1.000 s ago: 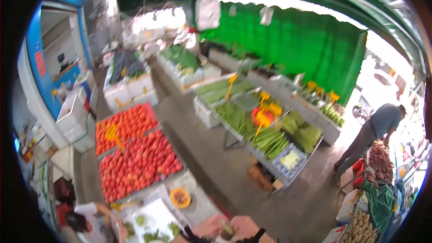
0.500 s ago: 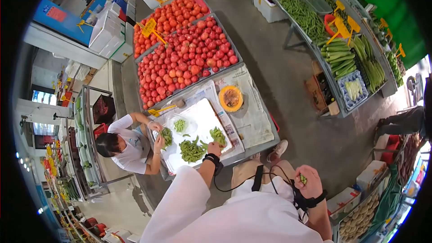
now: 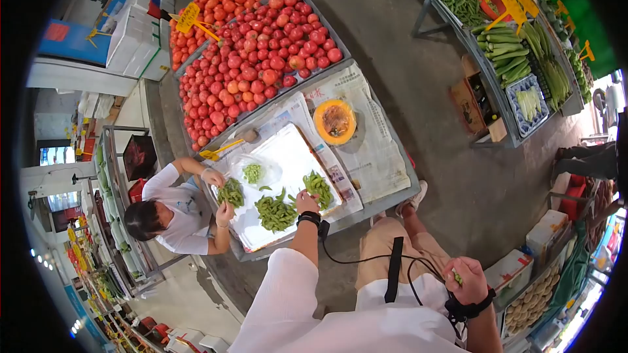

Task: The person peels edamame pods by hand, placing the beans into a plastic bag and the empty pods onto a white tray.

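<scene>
On a white tray (image 3: 288, 150) lie a heap of green bean pods (image 3: 275, 212) in the middle and a smaller heap of pods (image 3: 317, 187) at the right. My left hand (image 3: 307, 202) is at the smaller heap's left edge, fingers drawn together; what is between them, if anything, is hidden. Off the table, in front of my body, my right hand (image 3: 466, 280) is closed around shelled green beans (image 3: 457, 277), a few showing in the curl of the fingers. A clear plastic bag (image 3: 241, 162) with pale shelled beans (image 3: 252, 172) sits at the tray's far left.
Opposite on the left, a co-worker (image 3: 173, 206) holds both hands at another pod heap (image 3: 230, 192). Newspaper (image 3: 376, 170) under the tray carries a cut orange pumpkin (image 3: 335, 122). Red fruit (image 3: 261, 59) fills crates behind. A vegetable stand (image 3: 451, 33) is across the aisle.
The view has shifted, moving the table slightly within it. My left hand has moved a little left relative to the smaller heap. My right hand stays closed on the beans.
</scene>
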`<state>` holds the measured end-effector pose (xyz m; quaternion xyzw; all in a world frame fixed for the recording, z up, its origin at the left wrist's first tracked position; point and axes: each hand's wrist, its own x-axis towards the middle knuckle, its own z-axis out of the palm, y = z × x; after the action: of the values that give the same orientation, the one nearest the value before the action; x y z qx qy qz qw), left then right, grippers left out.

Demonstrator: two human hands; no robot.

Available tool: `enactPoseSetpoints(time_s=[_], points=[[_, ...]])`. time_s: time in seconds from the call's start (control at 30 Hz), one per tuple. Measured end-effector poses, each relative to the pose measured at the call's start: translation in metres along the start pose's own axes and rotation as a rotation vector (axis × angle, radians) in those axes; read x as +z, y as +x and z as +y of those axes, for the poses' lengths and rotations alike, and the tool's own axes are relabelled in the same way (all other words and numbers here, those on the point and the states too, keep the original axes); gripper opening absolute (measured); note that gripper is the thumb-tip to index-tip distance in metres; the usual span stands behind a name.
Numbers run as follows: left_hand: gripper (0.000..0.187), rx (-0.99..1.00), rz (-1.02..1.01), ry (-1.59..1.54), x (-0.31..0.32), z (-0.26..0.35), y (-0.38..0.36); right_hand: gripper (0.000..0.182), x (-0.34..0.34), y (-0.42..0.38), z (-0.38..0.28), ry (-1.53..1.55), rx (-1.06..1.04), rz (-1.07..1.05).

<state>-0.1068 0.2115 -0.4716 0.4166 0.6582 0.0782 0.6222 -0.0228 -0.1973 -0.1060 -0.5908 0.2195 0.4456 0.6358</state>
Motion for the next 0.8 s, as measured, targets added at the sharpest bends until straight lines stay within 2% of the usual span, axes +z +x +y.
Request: enactPoseSetpoints(time_s=[0.07, 0.1, 0.13, 0.2, 0.33, 0.43, 0.6, 0.67, 0.8], points=[[0.026, -0.104, -0.104, -0.051, -0.005, -0.01, 0.01, 0.026, 0.0, 0.003, 0.014, -0.142, -0.095, -0.031], [0.029, -0.156, -0.145, -0.084, -0.013, -0.014, 0.008, 0.025, 0.002, 0.002, 0.017, -0.056, -0.034, -0.026], [0.023, -0.039, -0.129, 0.018, -0.012, -0.021, -0.001, 0.024, 0.007, 0.002, 0.017, 0.026, 0.019, -0.026], [0.023, -0.076, -0.235, 0.06, -0.014, -0.008, -0.029, 0.019, 0.017, 0.002, 0.012, 0.19, 0.027, -0.076], [0.021, -0.11, -0.562, 0.079, -0.006, 0.07, -0.152, 0.021, 0.042, -0.006, -0.006, 0.221, 0.014, -0.178], [0.022, -0.143, -0.828, 0.053, 0.003, 0.125, -0.243, 0.018, 0.054, -0.007, -0.008, 0.127, -0.001, -0.301], [0.022, -0.033, -1.057, -0.189, 0.025, 0.171, -0.366, 0.018, 0.082, -0.005, 0.0, 0.058, -0.053, -0.328], [0.019, -0.003, -1.075, -0.263, 0.034, 0.172, -0.397, 0.017, 0.087, -0.009, -0.001, 0.082, -0.084, -0.339], [0.015, 0.046, -1.067, -0.253, 0.055, 0.149, -0.421, 0.011, 0.086, -0.024, -0.014, -0.066, -0.201, -0.128]])
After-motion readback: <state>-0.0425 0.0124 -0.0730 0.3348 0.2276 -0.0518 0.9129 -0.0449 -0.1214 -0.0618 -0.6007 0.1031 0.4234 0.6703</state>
